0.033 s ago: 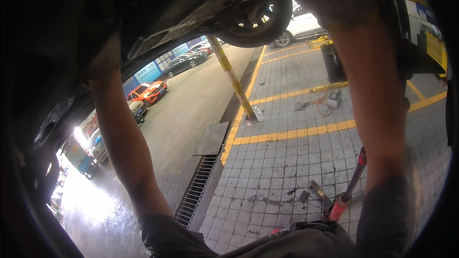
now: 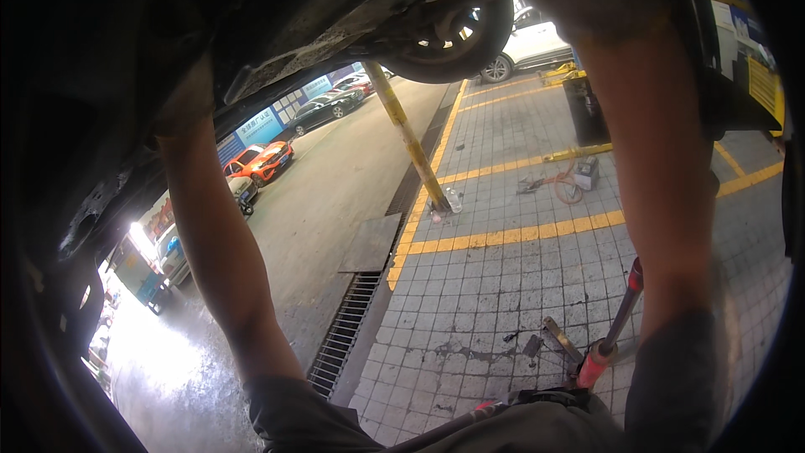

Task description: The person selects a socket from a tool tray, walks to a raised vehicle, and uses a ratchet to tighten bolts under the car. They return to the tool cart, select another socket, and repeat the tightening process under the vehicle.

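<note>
Both my arms reach up to the dark underside of a raised car. My left hand is up against the underbody at the left, its fingers lost in shadow. At the upper right my right hand is raised to the underbody too, mostly swallowed by the dark. What either hand touches or holds does not show. A wheel of the raised car hangs between them, farther off. Below my right forearm stands a tool with red parts and a dark shaft, tilted to the right.
A yellow post rises beyond the drain grate. On the tiled floor lie a metal bar and, farther off, a grey box beside an orange hose. A lift column and parked cars, one orange, stand beyond.
</note>
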`<state>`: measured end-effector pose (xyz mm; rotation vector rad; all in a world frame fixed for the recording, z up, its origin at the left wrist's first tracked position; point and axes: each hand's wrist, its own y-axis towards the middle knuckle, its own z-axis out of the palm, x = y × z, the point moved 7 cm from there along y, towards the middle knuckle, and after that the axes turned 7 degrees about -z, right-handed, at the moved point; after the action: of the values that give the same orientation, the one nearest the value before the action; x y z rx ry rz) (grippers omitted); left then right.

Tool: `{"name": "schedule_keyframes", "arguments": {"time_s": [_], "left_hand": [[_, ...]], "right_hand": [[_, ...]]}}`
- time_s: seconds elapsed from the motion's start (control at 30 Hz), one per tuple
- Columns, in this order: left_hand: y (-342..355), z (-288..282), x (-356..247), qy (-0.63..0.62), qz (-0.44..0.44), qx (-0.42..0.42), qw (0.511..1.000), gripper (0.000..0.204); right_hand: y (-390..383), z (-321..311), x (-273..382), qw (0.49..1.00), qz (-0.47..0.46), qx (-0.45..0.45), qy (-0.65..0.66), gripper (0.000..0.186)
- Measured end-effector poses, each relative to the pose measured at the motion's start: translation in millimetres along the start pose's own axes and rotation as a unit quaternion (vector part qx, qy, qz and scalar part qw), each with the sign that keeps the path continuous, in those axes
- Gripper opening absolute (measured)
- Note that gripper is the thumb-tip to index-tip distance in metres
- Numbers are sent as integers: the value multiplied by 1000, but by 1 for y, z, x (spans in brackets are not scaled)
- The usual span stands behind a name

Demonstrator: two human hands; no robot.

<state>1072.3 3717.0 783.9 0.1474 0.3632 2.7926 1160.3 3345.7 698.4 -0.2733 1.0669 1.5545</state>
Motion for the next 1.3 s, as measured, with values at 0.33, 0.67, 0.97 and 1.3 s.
{"name": "schedule_keyframes", "arguments": {"time_s": [0.33, 0.67, 0.97, 1.3], "left_hand": [[24, -66, -15, 80, 226, 152, 959, 54], [21, -184, -22, -437, -191, 321, 818, 67], [-30, -353, -84, -606, -503, 466, 402, 55], [-79, -481, -123, -508, -748, 426, 4, 57]], "right_hand": [[-34, -5, -10, 634, 216, -264, 694, 38], [-95, -49, 39, 476, 641, -342, 495, 36], [-136, -106, 129, 596, 715, -131, 341, 30], [-214, -177, 334, 214, 864, -90, 447, 34]]}}
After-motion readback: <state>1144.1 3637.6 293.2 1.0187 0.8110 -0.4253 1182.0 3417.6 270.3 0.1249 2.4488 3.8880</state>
